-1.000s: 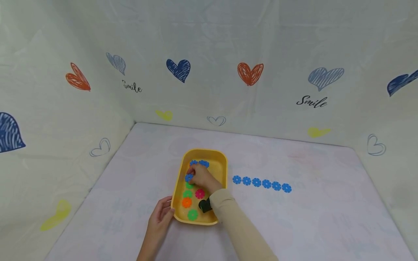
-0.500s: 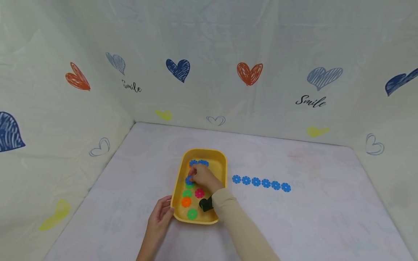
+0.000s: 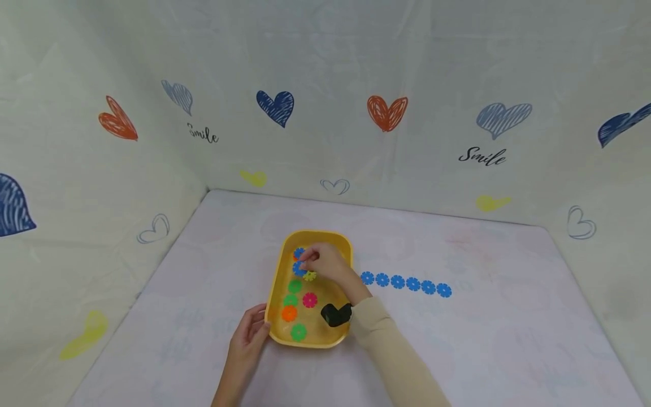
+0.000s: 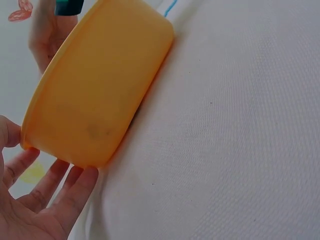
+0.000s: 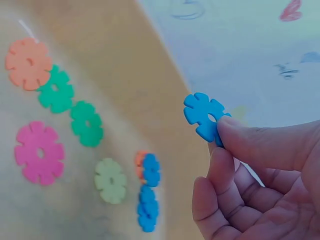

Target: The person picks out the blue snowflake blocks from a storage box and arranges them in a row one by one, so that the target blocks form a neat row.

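Observation:
A yellow tray (image 3: 343, 251) sits mid-table with several flower-shaped discs inside: green (image 3: 298, 332), orange (image 3: 289, 312), pink (image 3: 309, 299) and blue (image 3: 299, 253). My right hand (image 3: 305, 261) hovers over the tray's far end. In the right wrist view that hand (image 5: 220, 137) pinches a blue disc (image 5: 202, 116) between thumb and fingers, lifted above the tray floor (image 5: 125, 75). My left hand (image 3: 256, 328) rests against the tray's near left corner; the left wrist view has its straight fingers (image 4: 75, 187) touching the tray's outer wall (image 4: 100, 90).
A row of several blue discs (image 3: 405, 282) lies on the table right of the tray. A black wrist camera (image 3: 335, 315) sits on my right forearm over the tray's near end. Cloth walls with heart prints enclose the table on three sides.
My right hand has moved from the tray's left middle toward its far end and risen, with a blue disc pinched in it. A pale yellow disc now shows. The left hand stays put.

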`<state>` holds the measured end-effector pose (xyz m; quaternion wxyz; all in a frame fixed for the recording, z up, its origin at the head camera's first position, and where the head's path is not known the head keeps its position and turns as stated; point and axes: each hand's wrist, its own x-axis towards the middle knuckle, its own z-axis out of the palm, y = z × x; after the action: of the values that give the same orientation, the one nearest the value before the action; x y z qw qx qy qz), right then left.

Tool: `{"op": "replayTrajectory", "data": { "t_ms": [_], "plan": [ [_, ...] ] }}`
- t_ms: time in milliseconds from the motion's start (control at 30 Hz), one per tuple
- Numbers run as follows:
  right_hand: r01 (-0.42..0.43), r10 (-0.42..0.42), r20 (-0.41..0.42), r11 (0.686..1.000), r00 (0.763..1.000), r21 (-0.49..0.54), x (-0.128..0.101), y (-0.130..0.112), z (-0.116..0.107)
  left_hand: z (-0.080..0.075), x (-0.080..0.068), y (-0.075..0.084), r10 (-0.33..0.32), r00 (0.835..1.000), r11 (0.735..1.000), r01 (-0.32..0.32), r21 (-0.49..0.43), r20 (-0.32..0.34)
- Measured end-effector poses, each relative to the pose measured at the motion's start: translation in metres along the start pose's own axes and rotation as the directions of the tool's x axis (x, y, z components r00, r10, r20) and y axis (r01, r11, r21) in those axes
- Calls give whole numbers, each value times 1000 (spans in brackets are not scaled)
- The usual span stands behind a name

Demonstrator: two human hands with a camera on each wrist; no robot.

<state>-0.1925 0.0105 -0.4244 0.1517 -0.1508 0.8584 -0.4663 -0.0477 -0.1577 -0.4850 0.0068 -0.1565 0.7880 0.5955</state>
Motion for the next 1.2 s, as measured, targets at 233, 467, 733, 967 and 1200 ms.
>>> {"op": "replayTrajectory", "data": {
  "t_ms": [233, 467, 733, 967, 1200],
  "plan": [
    [9, -7, -69, 999, 998, 38, -21, 0, -11, 0, 0, -1, -11, 1000, 1000, 11, 18, 2],
    [-45, 63, -171, 993, 983, 108, -46, 7, -22, 0, -1, 0, -23, 1000, 1000, 23, 16, 16],
    [-112, 162, -270, 975, 949, 193, -65, 25, -33, 0, 0, -2, -18, 1000, 1000, 18, 2, 19],
    [-181, 266, -324, 946, 908, 269, -81, 52, -45, 0, 1, -1, -20, 1000, 1000, 20, 12, 14],
    [-193, 284, -439, 951, 852, 240, -73, 154, -48, -2, 1, -3, 14, 1000, 1000, -14, -14, 17]
  ]
}}
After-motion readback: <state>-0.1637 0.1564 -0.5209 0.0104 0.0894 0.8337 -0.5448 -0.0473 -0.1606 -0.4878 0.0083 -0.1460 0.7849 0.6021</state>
